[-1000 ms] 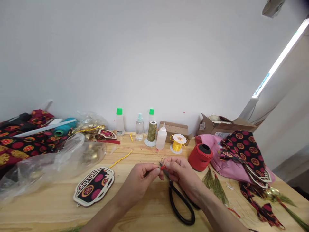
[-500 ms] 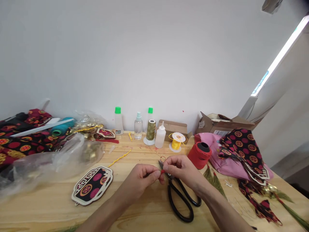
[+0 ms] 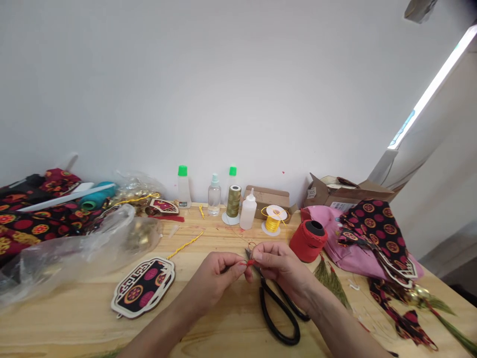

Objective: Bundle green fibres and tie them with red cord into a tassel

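Observation:
My left hand (image 3: 224,272) and my right hand (image 3: 276,263) meet above the middle of the table, both closed in a pinch. Between their fingertips runs a short piece of red thread (image 3: 250,262). Scissors with black handles (image 3: 278,313) lie on the table beneath my right hand, which hides part of them. Left of my hands rests a flat ornament (image 3: 143,287) with a pale frame, dark patterned fabric and a yellow cord (image 3: 185,244). A large red thread spool (image 3: 308,241) stands just beyond my right hand.
Along the wall stand several bottles (image 3: 248,211), an olive thread spool (image 3: 233,203) and a yellow cord spool (image 3: 273,220). Fabric and a plastic bag (image 3: 82,253) fill the left. An open cardboard box (image 3: 346,191), pink cloth (image 3: 357,256) and green tassels (image 3: 333,283) occupy the right.
My right hand has turned slightly and shifted a little, covering more of the scissors. More of the red thread shows between my fingertips. The things on the table stay put.

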Demonstrator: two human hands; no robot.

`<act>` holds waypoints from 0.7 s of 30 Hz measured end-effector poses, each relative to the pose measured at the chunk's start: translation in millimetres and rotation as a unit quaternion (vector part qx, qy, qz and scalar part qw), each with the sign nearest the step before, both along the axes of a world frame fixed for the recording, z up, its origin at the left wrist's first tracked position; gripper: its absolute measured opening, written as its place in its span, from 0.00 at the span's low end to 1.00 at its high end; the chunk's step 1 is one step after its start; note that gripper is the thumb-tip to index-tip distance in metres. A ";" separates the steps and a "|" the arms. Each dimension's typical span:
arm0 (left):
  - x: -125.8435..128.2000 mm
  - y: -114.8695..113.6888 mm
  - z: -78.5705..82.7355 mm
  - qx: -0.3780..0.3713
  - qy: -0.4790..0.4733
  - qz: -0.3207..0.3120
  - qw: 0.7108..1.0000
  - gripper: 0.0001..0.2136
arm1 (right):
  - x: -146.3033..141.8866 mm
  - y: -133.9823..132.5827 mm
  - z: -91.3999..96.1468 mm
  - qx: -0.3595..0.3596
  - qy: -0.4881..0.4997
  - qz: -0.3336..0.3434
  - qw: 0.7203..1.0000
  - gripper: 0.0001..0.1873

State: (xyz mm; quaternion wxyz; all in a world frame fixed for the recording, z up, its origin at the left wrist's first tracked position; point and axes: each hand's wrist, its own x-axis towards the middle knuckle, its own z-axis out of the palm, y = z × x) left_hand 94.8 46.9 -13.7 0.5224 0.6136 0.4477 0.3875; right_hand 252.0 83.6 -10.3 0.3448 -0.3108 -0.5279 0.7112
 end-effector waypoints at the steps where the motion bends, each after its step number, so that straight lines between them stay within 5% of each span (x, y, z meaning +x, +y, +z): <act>1: -0.2 0.3 -0.7 -0.001 0.000 0.001 1.000 0.12 | -0.6 0.1 -0.9 -0.009 0.009 0.002 1.000 0.07; 8: -1.7 1.7 -4.3 -0.011 -0.017 0.018 1.000 0.14 | -5.6 -1.5 -5.0 -0.089 0.096 0.027 0.991 0.08; 21: -1.1 2.3 -4.7 -0.055 -0.134 -0.027 0.989 0.14 | -6.1 -3.0 -5.5 -0.064 0.079 0.025 0.995 0.09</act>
